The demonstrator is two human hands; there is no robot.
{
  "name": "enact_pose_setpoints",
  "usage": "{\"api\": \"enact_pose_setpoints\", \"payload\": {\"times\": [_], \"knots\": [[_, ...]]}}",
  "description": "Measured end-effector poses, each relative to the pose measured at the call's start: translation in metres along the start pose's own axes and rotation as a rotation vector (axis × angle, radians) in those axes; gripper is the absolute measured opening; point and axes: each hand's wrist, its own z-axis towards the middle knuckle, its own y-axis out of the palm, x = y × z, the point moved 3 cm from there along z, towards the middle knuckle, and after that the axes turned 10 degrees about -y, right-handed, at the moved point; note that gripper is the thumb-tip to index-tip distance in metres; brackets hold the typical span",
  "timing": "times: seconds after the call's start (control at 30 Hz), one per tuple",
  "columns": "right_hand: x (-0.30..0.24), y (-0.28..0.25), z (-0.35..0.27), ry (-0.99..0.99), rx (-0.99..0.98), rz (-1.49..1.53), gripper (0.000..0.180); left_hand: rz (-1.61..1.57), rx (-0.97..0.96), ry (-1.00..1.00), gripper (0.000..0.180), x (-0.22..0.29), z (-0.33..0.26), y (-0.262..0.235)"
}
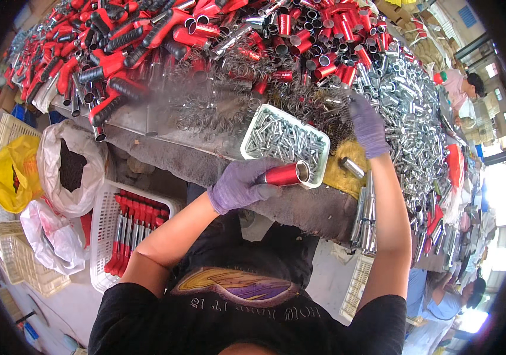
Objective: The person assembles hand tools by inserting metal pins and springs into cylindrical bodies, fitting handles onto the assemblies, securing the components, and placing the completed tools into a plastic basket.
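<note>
At the six o'clock side of the white plastic tray [324, 158] of small metal pins [288, 142], a glossy red metal tube [282, 175] lies in the gloved left hand [247, 184], whose fingers and thumb are closed around its left end. Its open, bare-metal mouth points toward three o'clock, overlapping the tray's near edge in view; whether they touch I cannot tell. The tube should handle as a light, stiff, thin-walled piece, its lacquer likely slick (the fabric glove probably helps) and more apt to scratch than to break. The barrel looks the best place to hold it, clear of the mouth, whose rim could be sharp.

From the tube, the gloved right hand [369, 127] is at two o'clock, at the edge of the coil springs [331, 115]; its fingertips are blurred among them, so whether it pinches one I cannot tell. The springs look light and flexible, prone to tangle, and best lifted singly by the coil. At three o'clock, a short silver tube [352, 167] rests on a yellow cloth [340, 181].
</note>
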Motion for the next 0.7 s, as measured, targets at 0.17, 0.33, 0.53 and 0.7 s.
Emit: {"api": "enact_pose_setpoints", "payload": {"times": [0.17,0.33,0.53,0.7], "knots": [[-0.009,0.008,-0.002,-0.186,-0.150,-0.461,0.031,-0.042,0.016,-0.002,0.057,-0.004,-0.001,0.002],[-0.022,-0.008,0.002,-0.084,-0.150,-0.590,0.025,-0.069,0.027,0.058,0.055,0.001,0.001,0.001],[-0.001,0.005,-0.003,-0.002,-0.201,-0.663,0.029,-0.038,0.046,0.081,0.059,-0.001,0.002,0.000],[0.014,0.010,-0.016,0.138,-0.312,-0.139,0.040,-0.084,0.029,0.008,0.058,0.004,-0.004,-0.001]]}}
